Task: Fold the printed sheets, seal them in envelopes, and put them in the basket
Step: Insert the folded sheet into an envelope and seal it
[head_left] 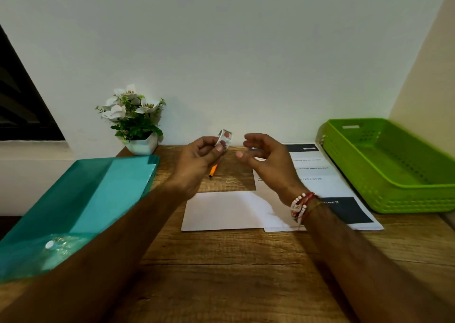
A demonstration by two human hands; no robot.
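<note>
Wooden tabletop [221, 273] fills the near view, where a white envelope [224, 210] lies flat, overlapping printed sheets [320, 175] at its right. Above them, the left hand [197, 157] pinches a small sticker roll [225, 136]; the right hand [268, 160] hovers with its grip released. Thin, limp paper is likely best lifted by an edge. Farther right, the green basket [394, 194] looks empty.
</note>
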